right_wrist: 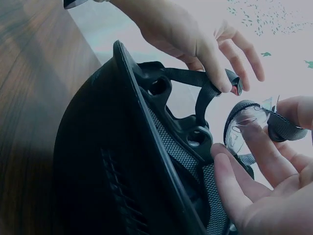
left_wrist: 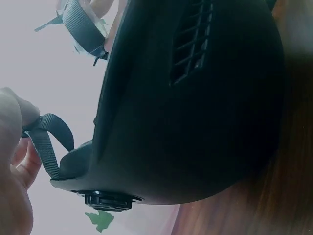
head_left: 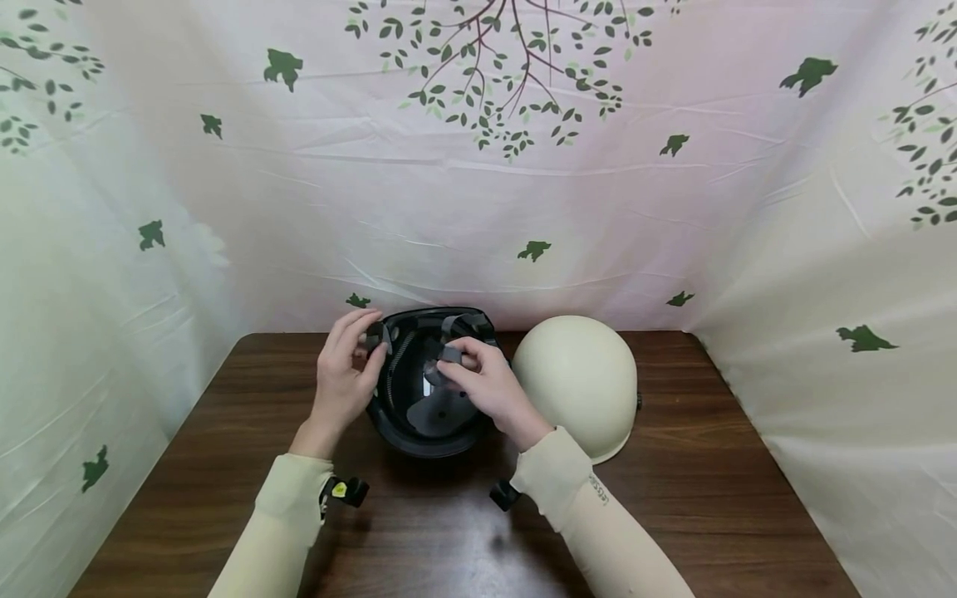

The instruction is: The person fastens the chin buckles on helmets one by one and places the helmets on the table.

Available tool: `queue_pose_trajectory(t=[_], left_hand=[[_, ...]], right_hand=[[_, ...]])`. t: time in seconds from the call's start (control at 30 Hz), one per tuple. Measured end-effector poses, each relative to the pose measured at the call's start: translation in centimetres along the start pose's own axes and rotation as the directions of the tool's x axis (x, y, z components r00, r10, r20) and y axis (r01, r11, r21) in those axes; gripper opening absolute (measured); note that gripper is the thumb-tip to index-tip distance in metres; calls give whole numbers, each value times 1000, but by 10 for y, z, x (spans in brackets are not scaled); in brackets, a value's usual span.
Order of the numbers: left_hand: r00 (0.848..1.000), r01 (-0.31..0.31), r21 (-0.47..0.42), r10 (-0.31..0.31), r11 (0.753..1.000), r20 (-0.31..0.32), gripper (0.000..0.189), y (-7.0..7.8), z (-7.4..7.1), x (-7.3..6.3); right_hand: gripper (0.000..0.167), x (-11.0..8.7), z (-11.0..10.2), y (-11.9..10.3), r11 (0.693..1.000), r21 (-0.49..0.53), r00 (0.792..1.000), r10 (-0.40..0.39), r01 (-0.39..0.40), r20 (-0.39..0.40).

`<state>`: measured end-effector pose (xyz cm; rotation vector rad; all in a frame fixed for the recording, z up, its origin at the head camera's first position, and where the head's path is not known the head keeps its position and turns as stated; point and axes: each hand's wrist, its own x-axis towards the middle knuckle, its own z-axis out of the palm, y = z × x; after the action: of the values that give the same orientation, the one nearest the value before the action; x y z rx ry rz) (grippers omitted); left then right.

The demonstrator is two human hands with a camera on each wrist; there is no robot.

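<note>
A black helmet (head_left: 429, 446) lies upside down on the table, its padded inside facing up. Over its left rim, my left hand (head_left: 344, 374) pinches a black webbing strap (right_wrist: 188, 77) between thumb and fingers. My right hand (head_left: 489, 386) holds another strap, with a clear chin cup (right_wrist: 235, 137) on it, above the helmet's inside. In the left wrist view, the strap by my left hand makes a loop (left_wrist: 45, 154) rising from the rim, and a round knob (left_wrist: 108, 200) sits on the shell. Part of the inside is hidden behind my right hand.
A cream helmet (head_left: 576, 382) stands dome up, close to the black one on the right. The dark wooden table (head_left: 718, 498) ends at a hanging white cloth (head_left: 449, 208) with leaf and bird prints at the back and sides.
</note>
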<state>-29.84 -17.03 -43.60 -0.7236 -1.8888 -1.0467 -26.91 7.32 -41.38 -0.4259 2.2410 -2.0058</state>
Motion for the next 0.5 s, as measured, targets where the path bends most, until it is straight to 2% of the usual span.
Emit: queue_pose_trajectory(t=[0.2,0.4,0.5], left_hand=[[999,31,19,-31,999,24,50,0,2,-2],[997,61,-8,-60,998,57,31,2,5,-2],[998,42,-9,-42,999,52,25,2,7,-1]], right_hand=[[31,-1,-4,2,995,-81,998,-55,53,-18],[29,-2,-8,3,983,-138,990,-127,117,-61],[30,-3,-9,1,982,-150,989,-128,116,-75]])
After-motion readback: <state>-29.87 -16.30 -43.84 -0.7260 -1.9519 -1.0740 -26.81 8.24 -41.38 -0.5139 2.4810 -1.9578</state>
